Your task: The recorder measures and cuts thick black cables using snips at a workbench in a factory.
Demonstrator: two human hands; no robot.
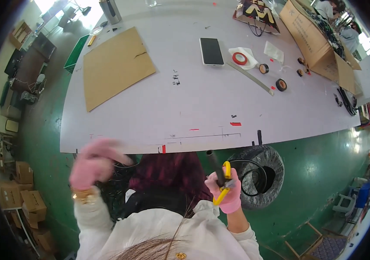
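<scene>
My right hand point(229, 195), in a pink glove, is closed around scissors with yellow handles point(220, 197). Along with them it grips a short black tube point(214, 162), whose open end points up toward the table's near edge. How the blades lie is hidden by the fingers. Off to the left, my left hand point(91, 167) is blurred by motion, also in a pink glove. Its fingers reach out to the right just below the table edge, and no held thing shows in them. Dark bundled cables point(114, 190) lie below it.
The white table point(185, 108) bears a cardboard sheet point(117, 65), a phone point(212, 51), a steel ruler point(254, 80), tape rolls point(281, 84) and a large carton point(313, 37). By my right hand, a wrapped coil point(261, 151) stands on the green floor. Cartons point(33, 206) stand left.
</scene>
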